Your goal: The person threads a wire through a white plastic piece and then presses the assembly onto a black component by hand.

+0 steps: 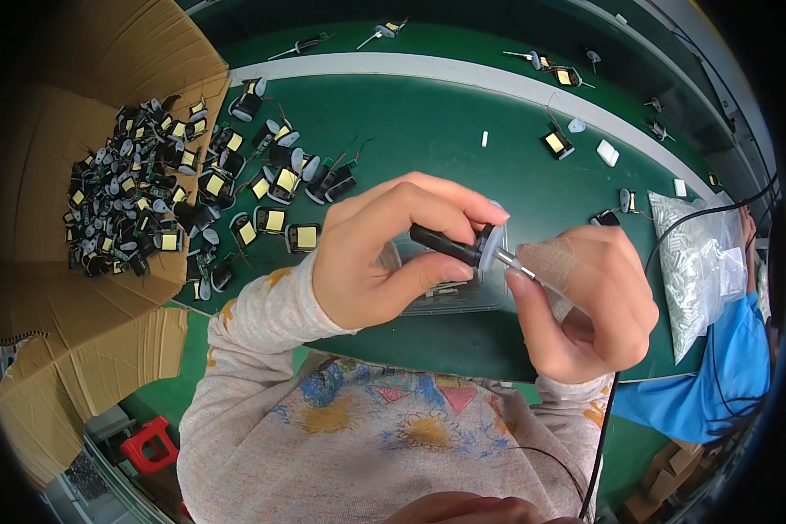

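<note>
My left hand (380, 240) is closed around a small black cylindrical part (450, 247), its thumb and fingers gripping just behind a grey disc (492, 248). A slim pale metal-looking shaft (513, 261) sticks out of the disc, pointing right and slightly down. My right hand (589, 301) is curled closed at the shaft's outer end, its thumb just below it; beige tape wraps one finger. Whether the right fingers hold the shaft itself or a separate slim piece there, I cannot make out. Under the hands stands a clear plastic container (476, 304) with small thin pieces, partly hidden.
At left, a cardboard box (26, 192) holds many black parts with yellow labels and grey discs; several more parts (286, 179) lie beside it on the green table (410, 113). A clear bag of small white pieces (686, 279) lies right, near another person's blue sleeve (738, 349). A black cable (716, 210) crosses there.
</note>
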Tool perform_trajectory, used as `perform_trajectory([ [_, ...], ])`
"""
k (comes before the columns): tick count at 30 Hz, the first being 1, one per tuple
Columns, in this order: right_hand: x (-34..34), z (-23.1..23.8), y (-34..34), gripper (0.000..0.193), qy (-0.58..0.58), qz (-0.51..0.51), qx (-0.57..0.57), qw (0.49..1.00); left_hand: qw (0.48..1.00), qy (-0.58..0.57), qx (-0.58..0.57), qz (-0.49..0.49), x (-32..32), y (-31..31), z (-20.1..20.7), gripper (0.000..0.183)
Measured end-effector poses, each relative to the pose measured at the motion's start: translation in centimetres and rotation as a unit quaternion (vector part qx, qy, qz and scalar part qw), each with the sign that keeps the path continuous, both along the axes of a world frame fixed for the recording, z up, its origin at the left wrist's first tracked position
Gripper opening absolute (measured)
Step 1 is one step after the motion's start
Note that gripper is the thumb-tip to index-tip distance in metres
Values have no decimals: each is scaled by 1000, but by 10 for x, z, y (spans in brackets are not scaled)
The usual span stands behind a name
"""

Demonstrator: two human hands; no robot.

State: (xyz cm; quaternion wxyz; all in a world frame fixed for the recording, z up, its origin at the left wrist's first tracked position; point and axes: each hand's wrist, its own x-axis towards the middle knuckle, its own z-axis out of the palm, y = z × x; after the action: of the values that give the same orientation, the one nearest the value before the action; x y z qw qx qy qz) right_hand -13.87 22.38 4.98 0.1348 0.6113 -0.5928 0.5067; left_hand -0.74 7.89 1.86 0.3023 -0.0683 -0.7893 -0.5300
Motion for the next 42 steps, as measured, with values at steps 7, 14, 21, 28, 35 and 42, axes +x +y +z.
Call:
perform_trajectory([
  [7,4,-3,8,45,149,-51,34,987,999,23,11,29,3,8,-1,17],
  [14,0,-7,-1,46,127,-12,43,991,998,8,6,70,5,9,0,19],
  [21,13,-19,-5,48,111,-34,13,993,991,31,-82,96,4,6,10,19],
  [28,-2,-16,-25,18,-2,-34,42,999,995,-25,30,93,-11,-9,3,17],
  [35,-29,-35,-44,12,-135,-26,89,987,954,-110,278,-2,-40,-36,-3,16],
  [42,-76,-50,-52,41,-165,-134,29,977,940,-234,212,133,-142,-123,-39,24],
])
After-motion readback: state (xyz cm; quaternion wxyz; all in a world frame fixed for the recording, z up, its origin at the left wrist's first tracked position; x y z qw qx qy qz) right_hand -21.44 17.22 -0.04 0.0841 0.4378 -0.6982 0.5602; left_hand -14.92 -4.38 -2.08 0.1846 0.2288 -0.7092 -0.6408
